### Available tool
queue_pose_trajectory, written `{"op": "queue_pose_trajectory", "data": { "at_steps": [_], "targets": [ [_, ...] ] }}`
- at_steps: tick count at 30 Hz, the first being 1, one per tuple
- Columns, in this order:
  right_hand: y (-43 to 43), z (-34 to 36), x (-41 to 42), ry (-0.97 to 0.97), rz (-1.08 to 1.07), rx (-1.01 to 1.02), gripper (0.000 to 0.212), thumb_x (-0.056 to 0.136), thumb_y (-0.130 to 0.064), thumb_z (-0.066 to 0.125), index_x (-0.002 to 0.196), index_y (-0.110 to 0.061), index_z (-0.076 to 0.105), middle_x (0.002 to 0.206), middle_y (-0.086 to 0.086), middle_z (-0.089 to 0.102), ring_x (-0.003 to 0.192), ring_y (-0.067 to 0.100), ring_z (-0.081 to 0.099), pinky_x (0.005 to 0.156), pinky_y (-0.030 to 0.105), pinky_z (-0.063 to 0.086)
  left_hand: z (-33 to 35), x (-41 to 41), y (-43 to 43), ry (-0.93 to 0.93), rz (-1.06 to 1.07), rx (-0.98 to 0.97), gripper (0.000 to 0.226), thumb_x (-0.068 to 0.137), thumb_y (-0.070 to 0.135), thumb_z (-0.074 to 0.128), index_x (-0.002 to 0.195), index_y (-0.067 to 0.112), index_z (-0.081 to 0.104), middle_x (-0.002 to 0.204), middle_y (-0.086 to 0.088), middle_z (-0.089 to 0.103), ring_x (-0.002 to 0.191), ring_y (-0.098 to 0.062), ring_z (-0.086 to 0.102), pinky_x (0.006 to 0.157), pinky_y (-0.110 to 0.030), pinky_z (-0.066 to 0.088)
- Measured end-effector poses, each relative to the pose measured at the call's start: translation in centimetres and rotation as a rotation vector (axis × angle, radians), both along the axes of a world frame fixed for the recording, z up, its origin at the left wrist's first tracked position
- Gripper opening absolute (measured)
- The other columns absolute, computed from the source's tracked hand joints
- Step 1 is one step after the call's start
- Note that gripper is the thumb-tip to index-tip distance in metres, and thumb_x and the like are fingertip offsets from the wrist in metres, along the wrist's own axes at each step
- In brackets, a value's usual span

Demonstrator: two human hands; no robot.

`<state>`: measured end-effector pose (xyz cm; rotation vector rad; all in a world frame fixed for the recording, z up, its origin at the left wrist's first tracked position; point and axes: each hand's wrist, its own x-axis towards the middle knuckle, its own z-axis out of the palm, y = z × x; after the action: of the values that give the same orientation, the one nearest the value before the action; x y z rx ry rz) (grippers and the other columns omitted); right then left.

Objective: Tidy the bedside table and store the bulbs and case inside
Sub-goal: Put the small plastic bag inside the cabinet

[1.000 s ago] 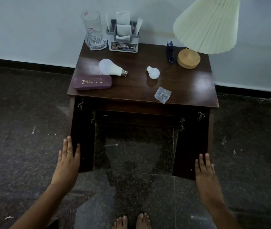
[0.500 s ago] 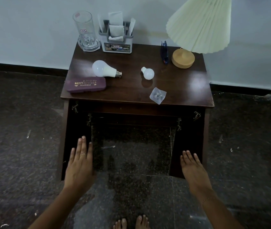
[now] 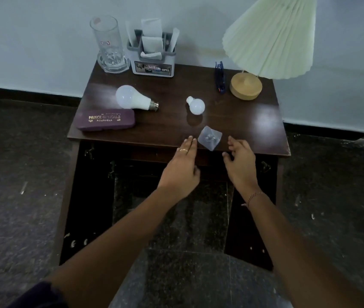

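Reaching over the front edge of the bedside table (image 3: 254, 130), the person has both hands up at a small clear plastic packet (image 3: 210, 138) that sits near that edge. The left hand (image 3: 182, 167), a ring on one finger, lies flat with fingers straight and spread, its fingertips just beside the packet's left side; whether they touch it is hard to tell. The right hand (image 3: 240, 162) is loosely curled and open, fingers bent toward the packet's right side, gripping nothing. A thin thread bracelet (image 3: 254, 196) circles the right wrist.

On the tabletop, the large white bulb (image 3: 132, 97) lies on its side with its metal base pointing right, just behind the maroon spectacle case (image 3: 106, 120), which lies flat near the front left corner with gold lettering on its lid. The small white bulb (image 3: 195, 105) rests near the middle, apart from both. Along the back stand a tall glass mug (image 3: 109, 44), a grey holder (image 3: 152, 63) stuffed with paper napkins, a blue clip-like item (image 3: 220, 80), and a lamp (image 3: 270, 36) with a pleated cream shade on a round wooden base.

Below the top, both cabinet doors (image 3: 87, 196) hang open, showing a dark interior and speckled floor (image 3: 9, 196).
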<state>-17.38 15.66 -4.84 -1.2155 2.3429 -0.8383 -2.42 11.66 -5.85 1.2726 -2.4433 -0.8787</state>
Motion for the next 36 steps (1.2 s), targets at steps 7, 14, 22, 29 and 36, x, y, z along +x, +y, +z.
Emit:
{"op": "queue_pose_trajectory", "data": {
  "at_steps": [7, 14, 22, 29, 36],
  "targets": [
    [-4.0, -3.0, -3.1, 0.155, 0.114, -0.086, 0.042, 0.087, -0.012, 0.059, 0.127, -0.002, 0.052, 0.123, 0.012, 0.060, 0.105, 0.021, 0.061, 0.091, 0.018, 0.041, -2.9, -4.2, -5.8, 0.034, 0.184, -0.203, 0.047, 0.093, 0.030, 0.049, 0.135, 0.007, 0.043, 0.126, -0.012, 0.055, 0.122, -0.026, 0.045, 0.094, -0.037, 0.043],
    [-3.4, -6.3, -2.5, 0.148, 0.008, -0.437, 0.029, 0.093, -0.015, 0.051, 0.118, -0.007, 0.062, 0.114, 0.006, 0.064, 0.103, 0.011, 0.058, 0.090, 0.008, 0.036, -6.1, -4.2, -7.2, 0.316, 0.339, -0.303, 0.031, 0.074, 0.039, 0.072, 0.095, 0.017, 0.072, 0.098, 0.000, 0.069, 0.092, -0.013, 0.063, 0.081, -0.029, 0.052],
    [-4.0, -7.8, -2.0, 0.216, -0.084, -0.545, 0.016, 0.087, -0.013, 0.059, 0.099, -0.011, 0.070, 0.101, 0.004, 0.065, 0.083, 0.007, 0.055, 0.078, 0.015, 0.039, -6.7, -4.2, -8.1, 0.369, 0.319, -0.286, 0.016, 0.070, 0.030, 0.076, 0.083, 0.022, 0.074, 0.093, 0.005, 0.070, 0.082, -0.006, 0.064, 0.080, -0.021, 0.053],
    [-3.6, -6.9, -1.5, 0.245, -0.025, -0.456, 0.018, 0.087, -0.007, 0.058, 0.099, 0.002, 0.068, 0.108, 0.020, 0.062, 0.095, 0.028, 0.061, 0.085, 0.025, 0.041, -5.3, -4.0, -6.9, 0.300, 0.323, -0.220, 0.017, 0.074, 0.030, 0.073, 0.083, 0.016, 0.076, 0.088, -0.002, 0.075, 0.083, -0.015, 0.068, 0.075, -0.022, 0.050],
    [-5.0, -6.5, -2.7, 0.051, -0.042, -0.310, 0.017, 0.084, -0.007, 0.063, 0.099, 0.000, 0.069, 0.117, 0.015, 0.063, 0.102, 0.024, 0.063, 0.099, 0.028, 0.045, -4.0, -3.4, -8.1, 0.254, 0.275, 0.011, 0.021, 0.069, 0.028, 0.080, 0.084, 0.014, 0.076, 0.093, -0.003, 0.075, 0.079, -0.005, 0.060, 0.075, -0.018, 0.045]
  ]
}}
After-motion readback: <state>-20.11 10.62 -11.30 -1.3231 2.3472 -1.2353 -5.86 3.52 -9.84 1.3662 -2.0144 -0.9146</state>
